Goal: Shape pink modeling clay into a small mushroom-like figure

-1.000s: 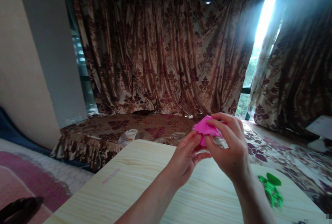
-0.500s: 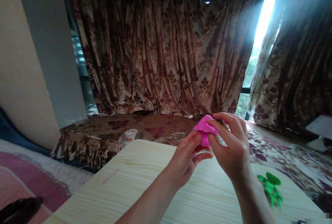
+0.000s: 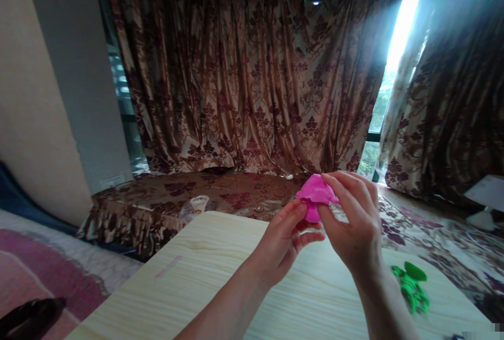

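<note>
A bright pink lump of modelling clay (image 3: 315,189), shaped like a mushroom with a wide cap over a short stem, is held up above the far part of the table. My left hand (image 3: 280,245) pinches it low on the left, thumb and forefinger against the stem. On the other side, my right hand (image 3: 356,219) grips the cap's right edge between its fingers and thumb. Parts of the clay are hidden behind my fingers. A green, many-piece object (image 3: 411,285), perhaps also clay, lies on the table right of my right forearm.
The pale wood-grain table (image 3: 189,271) has a thin pink strip (image 3: 169,266) on its left part. Beyond the far edge, a clear plastic container (image 3: 195,206) sits on the fabric-covered ledge (image 3: 165,187). A white lamp (image 3: 485,198) stands at far right.
My right fingers have shifted on the pink clay, from lying across its front to the cap's upper right edge, showing more of the cap. My left hand stays almost still.
</note>
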Demonstrator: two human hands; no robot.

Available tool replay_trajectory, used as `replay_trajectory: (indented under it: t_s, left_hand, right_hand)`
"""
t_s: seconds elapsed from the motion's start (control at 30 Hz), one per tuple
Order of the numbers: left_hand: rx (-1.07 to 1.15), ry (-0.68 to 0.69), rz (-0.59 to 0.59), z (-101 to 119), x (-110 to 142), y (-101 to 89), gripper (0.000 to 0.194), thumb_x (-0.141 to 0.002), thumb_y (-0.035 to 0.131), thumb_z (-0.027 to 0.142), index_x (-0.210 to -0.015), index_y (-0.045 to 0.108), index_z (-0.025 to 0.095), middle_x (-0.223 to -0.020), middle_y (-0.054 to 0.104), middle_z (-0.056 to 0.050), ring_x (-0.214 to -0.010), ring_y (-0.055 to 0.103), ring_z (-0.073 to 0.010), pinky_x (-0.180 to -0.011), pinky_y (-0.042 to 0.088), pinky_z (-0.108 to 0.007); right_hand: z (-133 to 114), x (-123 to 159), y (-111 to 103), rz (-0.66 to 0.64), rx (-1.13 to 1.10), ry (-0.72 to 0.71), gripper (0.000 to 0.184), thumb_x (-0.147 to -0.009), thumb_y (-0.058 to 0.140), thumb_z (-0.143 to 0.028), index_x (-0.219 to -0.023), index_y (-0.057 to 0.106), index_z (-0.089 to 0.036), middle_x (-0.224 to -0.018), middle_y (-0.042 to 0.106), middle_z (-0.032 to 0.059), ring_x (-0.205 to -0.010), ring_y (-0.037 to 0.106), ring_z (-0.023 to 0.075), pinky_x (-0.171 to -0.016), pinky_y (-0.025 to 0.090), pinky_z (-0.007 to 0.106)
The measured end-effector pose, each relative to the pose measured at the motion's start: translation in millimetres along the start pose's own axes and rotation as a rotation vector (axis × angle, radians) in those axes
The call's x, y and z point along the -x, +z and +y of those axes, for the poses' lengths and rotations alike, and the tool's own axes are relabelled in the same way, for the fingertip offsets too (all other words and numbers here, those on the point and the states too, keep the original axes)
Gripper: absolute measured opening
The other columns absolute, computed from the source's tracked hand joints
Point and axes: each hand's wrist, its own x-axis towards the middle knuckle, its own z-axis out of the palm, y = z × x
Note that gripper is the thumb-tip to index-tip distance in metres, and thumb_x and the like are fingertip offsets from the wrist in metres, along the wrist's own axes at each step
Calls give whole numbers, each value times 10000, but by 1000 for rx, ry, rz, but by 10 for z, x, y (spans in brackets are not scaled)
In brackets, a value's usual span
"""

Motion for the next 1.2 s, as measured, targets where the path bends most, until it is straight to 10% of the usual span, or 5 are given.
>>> replay_trajectory:
  t_s: [1.2]
  left_hand:
    - [40,-5,24,11,6,11,129,-801,668,233,-907,667,160,-882,661,-30,-772,608,-126,-721,513,-280]
  right_hand:
    - [-16,-21,-2,-72,-46,21,346,-721,659,-101,-1063,654,-151,-1043,648,85,-1053,528,255,-943,457,451]
